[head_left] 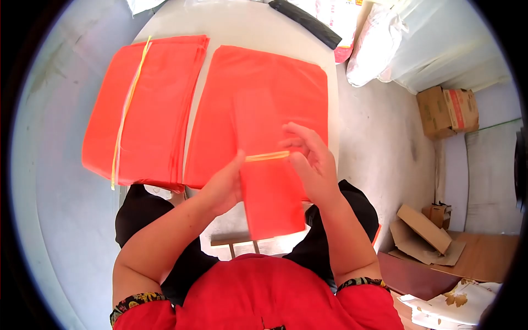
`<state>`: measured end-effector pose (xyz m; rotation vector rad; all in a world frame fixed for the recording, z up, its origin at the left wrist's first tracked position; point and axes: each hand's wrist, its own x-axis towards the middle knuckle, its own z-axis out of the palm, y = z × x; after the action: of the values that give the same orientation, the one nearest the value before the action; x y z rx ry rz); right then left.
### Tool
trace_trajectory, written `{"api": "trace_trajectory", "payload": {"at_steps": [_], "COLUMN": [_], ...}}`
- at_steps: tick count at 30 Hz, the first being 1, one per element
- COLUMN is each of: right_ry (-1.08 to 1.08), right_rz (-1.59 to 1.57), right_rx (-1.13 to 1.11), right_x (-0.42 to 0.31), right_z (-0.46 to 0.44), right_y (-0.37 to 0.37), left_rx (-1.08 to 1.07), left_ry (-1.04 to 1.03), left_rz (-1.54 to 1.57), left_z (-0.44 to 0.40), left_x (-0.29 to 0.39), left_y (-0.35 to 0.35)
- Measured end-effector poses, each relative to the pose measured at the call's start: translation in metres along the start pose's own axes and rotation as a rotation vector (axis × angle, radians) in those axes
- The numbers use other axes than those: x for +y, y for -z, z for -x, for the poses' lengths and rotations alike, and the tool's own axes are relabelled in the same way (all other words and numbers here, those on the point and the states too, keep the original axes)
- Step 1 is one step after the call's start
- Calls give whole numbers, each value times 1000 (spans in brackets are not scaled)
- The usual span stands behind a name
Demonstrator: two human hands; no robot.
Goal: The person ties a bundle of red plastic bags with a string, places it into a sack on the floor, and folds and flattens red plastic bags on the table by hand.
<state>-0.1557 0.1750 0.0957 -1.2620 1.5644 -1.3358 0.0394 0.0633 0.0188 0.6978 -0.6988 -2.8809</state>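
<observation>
A folded bundle of red plastic bags [273, 203] is held over the table's near edge, partly smeared by motion. Around its middle runs a yellow band [267, 157]. My left hand [228, 187] grips the bundle's left side, its thumb beside the band's left end. At the right side, my right hand [314, 168] has its fingers bent and apart, with the thumb at the band's right end. Beneath the bundle lies a flat stack of red bags [264, 77]. Another red stack [159, 110] lies to the left, with yellow and pale ties [130, 107] across it.
The pale table [231, 22] bears both stacks. A black roll [306, 23] lies at its far right edge, near a white sack [375, 47]. On the right are a cardboard carton [446, 111], an opened carton [423, 236] and a brown wooden surface [487, 256].
</observation>
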Motion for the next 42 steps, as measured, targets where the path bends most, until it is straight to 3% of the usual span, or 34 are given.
{"api": "trace_trajectory", "payload": {"at_steps": [2,5,8,11,17,20,22,24,27,33,37,39,42], "right_ry": [-12,-183,-442,-655,-558,-549,-340,-311,-394,-518,-379,-463,-103], "right_rz": [441,614,-8,-433,-486,-181,198,203,-161,-787,-893,-550,-497], "right_rx": [21,-94,-4,54,-102,-157,-169,-49,195,257,301,503,649], "right_x": [29,66,57,60,70,60,72,51,86,70,19,12,-32], "right_z": [-4,9,18,28,47,58,68,85,106,149,188,228,294], "right_y": [12,17,2,0,10,13,-1,-15,-53,-20,83,143,200], "left_rx": [189,293,320,322,296,337,387,355,312,173,311,384,403], "left_ry": [-16,-25,-46,-55,-156,-244,-267,-249,-247,0,-399,-653,-757], "left_rz": [-174,-219,-160,-121,-151,-114,-133,-155,-239,-417,-922,-1179,-1599], "left_z": [-1,-5,-5,-5,-13,-28,-43,-51,-46,-40,-50,-56,-54], "left_x": [-11,-14,-14,-13,-16,-15,-19,-24,-21,-16,-1,4,3], "left_y": [1,3,-3,-10,-6,17,41,58,38,21,27,41,37]}}
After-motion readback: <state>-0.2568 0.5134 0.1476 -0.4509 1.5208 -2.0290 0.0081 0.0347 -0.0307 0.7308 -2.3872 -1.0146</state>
